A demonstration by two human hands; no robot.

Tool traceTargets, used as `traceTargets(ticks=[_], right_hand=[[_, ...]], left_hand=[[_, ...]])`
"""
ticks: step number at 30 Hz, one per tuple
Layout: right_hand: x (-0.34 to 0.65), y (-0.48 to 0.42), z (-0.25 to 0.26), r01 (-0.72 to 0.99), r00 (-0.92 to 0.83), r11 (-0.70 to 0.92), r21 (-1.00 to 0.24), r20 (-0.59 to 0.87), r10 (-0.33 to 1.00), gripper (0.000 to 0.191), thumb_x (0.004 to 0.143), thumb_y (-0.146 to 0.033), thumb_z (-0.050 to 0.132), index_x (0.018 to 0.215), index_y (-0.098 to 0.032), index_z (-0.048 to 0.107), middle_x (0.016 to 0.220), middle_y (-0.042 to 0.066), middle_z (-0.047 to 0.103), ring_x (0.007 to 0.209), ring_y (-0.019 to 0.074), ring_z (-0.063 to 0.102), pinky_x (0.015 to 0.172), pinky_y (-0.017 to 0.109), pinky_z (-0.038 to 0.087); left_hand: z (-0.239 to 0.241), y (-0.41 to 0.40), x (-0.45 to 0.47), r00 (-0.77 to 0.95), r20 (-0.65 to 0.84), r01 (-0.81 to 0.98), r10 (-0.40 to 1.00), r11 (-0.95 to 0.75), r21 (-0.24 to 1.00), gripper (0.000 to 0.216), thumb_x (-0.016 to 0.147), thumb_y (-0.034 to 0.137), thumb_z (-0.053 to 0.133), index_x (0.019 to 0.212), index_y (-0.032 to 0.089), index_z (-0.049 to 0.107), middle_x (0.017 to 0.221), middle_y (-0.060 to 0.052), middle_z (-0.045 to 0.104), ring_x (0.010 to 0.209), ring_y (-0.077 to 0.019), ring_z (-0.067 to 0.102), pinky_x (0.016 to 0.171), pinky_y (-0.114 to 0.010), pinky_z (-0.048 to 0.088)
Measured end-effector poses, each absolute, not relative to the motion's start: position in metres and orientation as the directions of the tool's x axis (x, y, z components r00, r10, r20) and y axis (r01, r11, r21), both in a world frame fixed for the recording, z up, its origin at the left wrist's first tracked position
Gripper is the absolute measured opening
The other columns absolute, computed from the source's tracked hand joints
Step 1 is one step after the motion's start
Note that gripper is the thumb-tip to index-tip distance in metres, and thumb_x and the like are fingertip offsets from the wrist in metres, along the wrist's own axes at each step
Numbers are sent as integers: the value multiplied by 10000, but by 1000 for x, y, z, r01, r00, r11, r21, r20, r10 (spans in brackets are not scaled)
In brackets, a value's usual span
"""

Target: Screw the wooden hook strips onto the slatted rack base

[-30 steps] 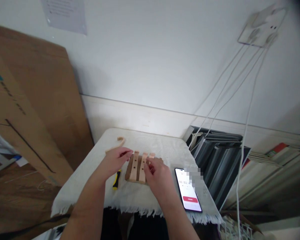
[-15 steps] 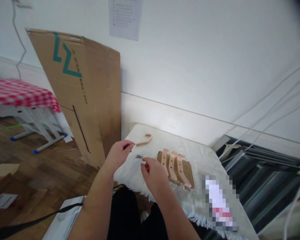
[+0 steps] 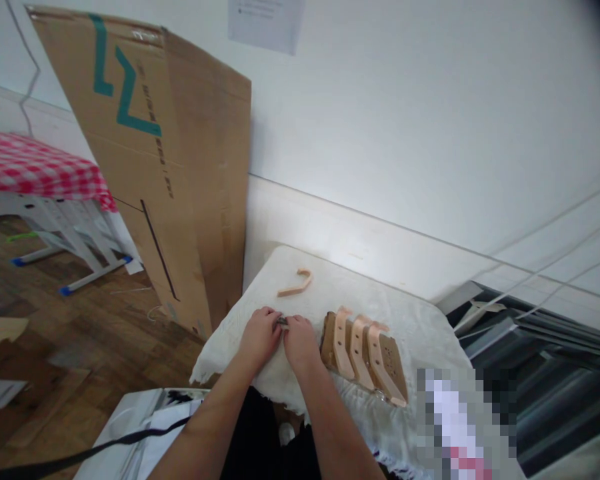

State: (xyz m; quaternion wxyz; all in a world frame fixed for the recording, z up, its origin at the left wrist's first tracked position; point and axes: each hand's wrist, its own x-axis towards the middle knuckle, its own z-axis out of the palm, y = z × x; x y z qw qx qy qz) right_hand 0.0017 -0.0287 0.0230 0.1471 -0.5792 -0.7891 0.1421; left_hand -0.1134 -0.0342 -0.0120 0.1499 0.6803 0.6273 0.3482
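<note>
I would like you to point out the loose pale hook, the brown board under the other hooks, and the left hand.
Loose pale hook (image 3: 294, 291), head view: on its straight part.
Brown board (image 3: 393, 363), head view: on its bare right end.
Left hand (image 3: 261, 330), head view: on the back of it.

A teal angular sign (image 3: 129, 85) marks the cardboard box (image 3: 180, 193), its small print (image 3: 159, 152) illegible

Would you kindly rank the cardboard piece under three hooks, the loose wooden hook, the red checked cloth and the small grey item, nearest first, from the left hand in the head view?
1. Small grey item, at the left hand.
2. Loose wooden hook, beyond the hand.
3. Cardboard piece, to the right.
4. Red checked cloth, far left.
</note>
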Motion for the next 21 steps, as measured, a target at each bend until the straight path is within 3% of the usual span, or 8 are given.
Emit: traceTargets(ticks=[14,21], right_hand=[[4,-8,11,905,-215,213,-369,35,976,289,883,-66,417,931,-146,690,946,117,694,920,217,615,798,294,413],[4,-17,19,894,-171,188,-408,78,982,305,909,-96,388,1010,-145,672,1026,123,664,964,226,602,843,302,420]], left_hand=[[-12,-35,-112,7,270,811,963,-163,561,213,890,186,487,974,173,683,921,-71,667,876,-205,578,814,-319,433],[-13,-35,-112,-10,290,805,957,-165,570,246,906,200,457,1054,174,651,984,-85,665,932,-211,587,854,-332,432]])
